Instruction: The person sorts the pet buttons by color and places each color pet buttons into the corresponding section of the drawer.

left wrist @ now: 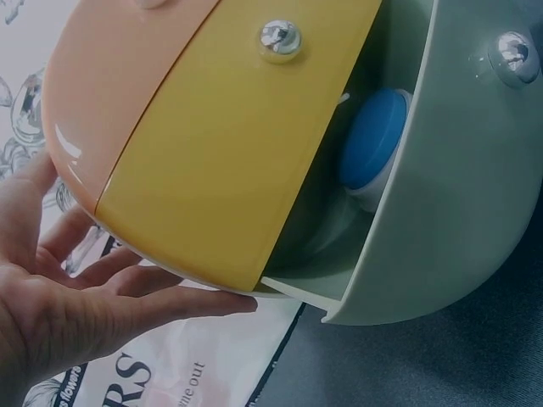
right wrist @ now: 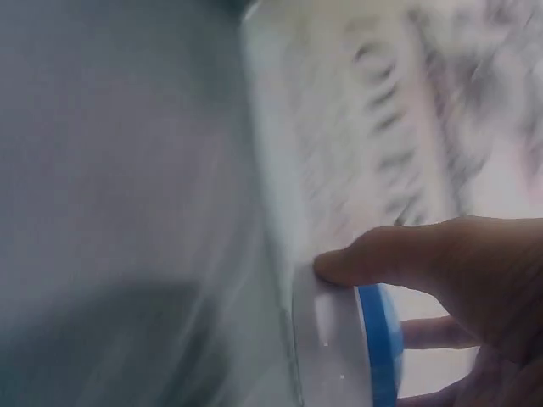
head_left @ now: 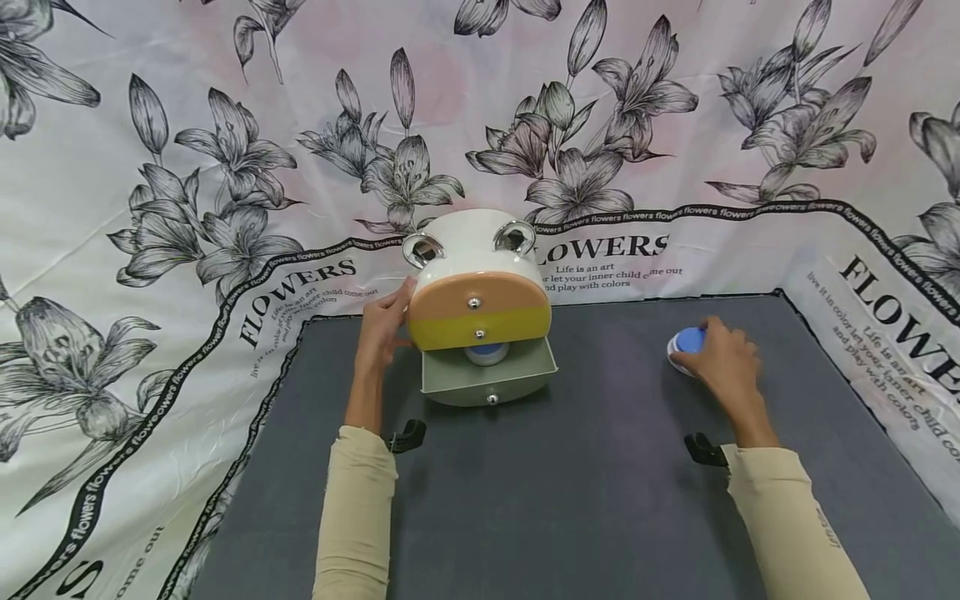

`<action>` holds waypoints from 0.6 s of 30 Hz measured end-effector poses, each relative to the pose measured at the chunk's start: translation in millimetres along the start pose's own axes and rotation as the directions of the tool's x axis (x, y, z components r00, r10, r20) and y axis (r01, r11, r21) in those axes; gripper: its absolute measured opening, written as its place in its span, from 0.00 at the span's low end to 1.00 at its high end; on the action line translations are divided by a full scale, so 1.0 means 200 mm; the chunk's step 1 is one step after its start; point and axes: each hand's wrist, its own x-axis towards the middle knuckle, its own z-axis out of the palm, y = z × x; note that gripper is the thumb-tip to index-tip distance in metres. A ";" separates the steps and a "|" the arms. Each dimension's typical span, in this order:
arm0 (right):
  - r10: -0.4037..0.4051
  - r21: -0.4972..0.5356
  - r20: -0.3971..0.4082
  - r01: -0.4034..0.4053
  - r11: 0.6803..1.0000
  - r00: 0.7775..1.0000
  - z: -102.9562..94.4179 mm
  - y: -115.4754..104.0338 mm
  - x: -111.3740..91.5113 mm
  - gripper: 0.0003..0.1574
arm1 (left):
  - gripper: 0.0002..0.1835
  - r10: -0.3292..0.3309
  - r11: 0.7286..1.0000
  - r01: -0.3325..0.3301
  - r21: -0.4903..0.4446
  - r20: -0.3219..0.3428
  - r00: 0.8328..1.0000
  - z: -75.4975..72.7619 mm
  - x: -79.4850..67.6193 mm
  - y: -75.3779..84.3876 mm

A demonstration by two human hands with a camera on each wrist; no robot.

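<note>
A small chest of drawers with a white top, two silver ring-shaped eyes and rounded fronts stands toward the back of the table. Its green bottom drawer is pulled out, and a white jar with a blue lid sits inside, partly hidden under the yellow drawer. My left hand rests against the chest's left side, fingers extended along its edge. Off to the right, my right hand grips another white jar with a blue lid between thumb and fingers; the right wrist view shows the thumb on its white side.
A dark grey cloth covers the table. White fabric with printed flowers hangs close behind the chest and along both sides. Black wrist mounts stick out from the sleeves. The orange top and yellow middle drawers are closed.
</note>
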 end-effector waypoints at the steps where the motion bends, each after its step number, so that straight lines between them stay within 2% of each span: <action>1: -0.027 0.003 -0.001 0.027 1.000 1.000 -0.01 -0.05 -0.02 0.48 | 0.38 0.001 1.000 -0.001 -0.003 0.000 1.000 0.00 0.00 0.00; 9: -0.220 0.058 0.049 0.217 0.975 0.974 -0.05 -0.45 -0.16 0.45 | 0.40 -0.009 1.000 0.009 0.002 0.001 1.000 0.00 0.00 0.00; 18: -0.330 0.098 0.121 0.320 0.943 0.936 0.03 -0.70 -0.25 0.40 | 0.39 -0.010 1.000 0.010 0.014 0.007 1.000 0.00 -0.01 0.00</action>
